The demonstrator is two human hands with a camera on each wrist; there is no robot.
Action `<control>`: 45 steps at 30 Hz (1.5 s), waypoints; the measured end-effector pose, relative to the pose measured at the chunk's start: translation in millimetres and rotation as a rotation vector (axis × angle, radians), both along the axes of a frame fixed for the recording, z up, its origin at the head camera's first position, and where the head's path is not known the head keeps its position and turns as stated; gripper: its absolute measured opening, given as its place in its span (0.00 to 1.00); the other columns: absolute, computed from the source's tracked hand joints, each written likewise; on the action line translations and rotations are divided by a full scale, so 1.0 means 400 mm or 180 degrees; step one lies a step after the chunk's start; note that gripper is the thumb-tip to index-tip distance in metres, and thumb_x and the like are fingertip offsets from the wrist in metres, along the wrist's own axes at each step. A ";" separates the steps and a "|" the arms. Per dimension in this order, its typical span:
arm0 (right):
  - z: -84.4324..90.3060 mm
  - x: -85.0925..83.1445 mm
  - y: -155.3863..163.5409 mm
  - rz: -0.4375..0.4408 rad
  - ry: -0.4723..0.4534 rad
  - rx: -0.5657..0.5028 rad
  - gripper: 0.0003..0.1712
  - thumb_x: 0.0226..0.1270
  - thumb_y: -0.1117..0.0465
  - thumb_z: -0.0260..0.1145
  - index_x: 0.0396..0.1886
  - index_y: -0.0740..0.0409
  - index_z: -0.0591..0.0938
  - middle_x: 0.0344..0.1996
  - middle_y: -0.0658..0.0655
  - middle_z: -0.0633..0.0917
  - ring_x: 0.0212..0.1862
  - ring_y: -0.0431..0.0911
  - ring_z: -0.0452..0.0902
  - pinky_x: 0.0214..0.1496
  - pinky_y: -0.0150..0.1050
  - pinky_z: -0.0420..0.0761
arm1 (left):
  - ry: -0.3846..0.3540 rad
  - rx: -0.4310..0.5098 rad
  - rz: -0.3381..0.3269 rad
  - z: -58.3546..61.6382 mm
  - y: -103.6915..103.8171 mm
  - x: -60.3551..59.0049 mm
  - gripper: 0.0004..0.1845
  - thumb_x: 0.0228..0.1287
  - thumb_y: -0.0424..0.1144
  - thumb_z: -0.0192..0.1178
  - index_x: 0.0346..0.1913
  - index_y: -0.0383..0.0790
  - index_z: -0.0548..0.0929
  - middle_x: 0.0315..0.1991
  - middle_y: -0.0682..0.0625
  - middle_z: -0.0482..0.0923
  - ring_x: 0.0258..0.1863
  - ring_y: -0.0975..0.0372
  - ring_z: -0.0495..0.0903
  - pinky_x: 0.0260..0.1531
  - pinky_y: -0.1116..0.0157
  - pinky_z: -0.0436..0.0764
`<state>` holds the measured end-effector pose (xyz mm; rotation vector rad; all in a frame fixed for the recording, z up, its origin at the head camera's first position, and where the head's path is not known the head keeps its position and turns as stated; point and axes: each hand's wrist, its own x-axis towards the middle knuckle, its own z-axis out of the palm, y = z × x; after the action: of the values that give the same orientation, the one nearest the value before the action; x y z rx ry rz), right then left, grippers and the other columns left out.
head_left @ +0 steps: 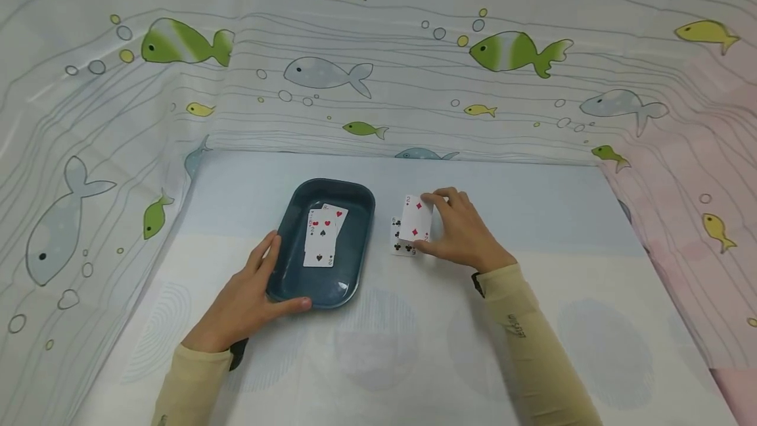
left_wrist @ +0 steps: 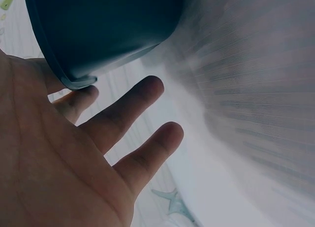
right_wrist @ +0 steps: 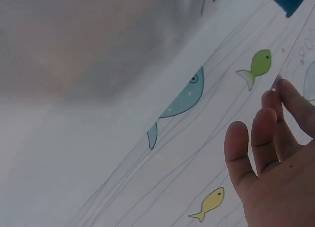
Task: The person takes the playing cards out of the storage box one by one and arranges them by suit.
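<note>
A dark blue rectangular dish [head_left: 350, 294] stands left of centre. In it a two of spades [head_left: 319, 248] overlaps several other playing cards, with hearts showing. My left hand [head_left: 245, 298] touches the dish's near left corner, fingers along the left side and thumb at the near rim. From the left wrist, the straight, spread fingers [left_wrist: 125, 113] show beside the dish's wall. To the right, my right hand [head_left: 464, 232] pinches a two of diamonds [head_left: 416, 215] between thumb and forefinger. That card partly covers a six of clubs [head_left: 404, 249] beneath it.
A pale cloth [head_left: 402, 360] with faint round patterns covers the tabletop. Behind it and at both sides hang fish-print curtains [head_left: 414, 117]. The table's back edge runs just beyond the dish.
</note>
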<state>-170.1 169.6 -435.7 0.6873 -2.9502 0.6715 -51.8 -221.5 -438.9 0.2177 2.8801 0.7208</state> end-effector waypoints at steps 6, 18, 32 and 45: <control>-0.025 -0.002 0.035 0.0028 -0.0091 0.0124 0.50 0.49 0.38 0.79 0.69 0.54 0.74 0.64 0.58 0.70 0.61 0.55 0.65 0.64 0.54 0.69 | 0.0011 0.0000 -0.0003 0.005 0.002 0.001 0.71 0.49 0.76 0.66 0.82 0.42 0.38 0.83 0.47 0.36 0.67 0.38 0.69 0.61 0.36 0.70; -0.062 0.006 0.088 0.0090 -0.0212 0.0246 0.49 0.49 0.42 0.80 0.69 0.57 0.74 0.62 0.61 0.71 0.58 0.57 0.65 0.62 0.56 0.69 | -0.0025 0.0004 0.0000 0.005 0.002 -0.001 0.72 0.48 0.76 0.67 0.83 0.42 0.38 0.83 0.48 0.35 0.67 0.38 0.69 0.61 0.36 0.70; -0.078 -0.003 0.103 0.0157 -0.0401 0.0298 0.48 0.49 0.44 0.80 0.69 0.56 0.74 0.63 0.60 0.71 0.60 0.58 0.64 0.63 0.59 0.64 | -0.0038 0.0014 0.0009 0.002 0.001 0.000 0.72 0.48 0.76 0.67 0.83 0.42 0.38 0.83 0.49 0.35 0.68 0.38 0.67 0.61 0.36 0.69; -0.086 -0.009 0.112 0.0147 -0.0563 0.0402 0.49 0.50 0.42 0.77 0.71 0.55 0.74 0.64 0.59 0.71 0.59 0.57 0.64 0.60 0.56 0.64 | -0.0030 0.0033 -0.0001 -0.003 0.001 -0.001 0.72 0.48 0.76 0.67 0.83 0.43 0.38 0.83 0.50 0.34 0.68 0.38 0.67 0.61 0.35 0.69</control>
<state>-173.6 214.4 -469.9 0.7443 -3.1710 0.5816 -52.1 -221.2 -440.0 0.2155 2.8679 0.7348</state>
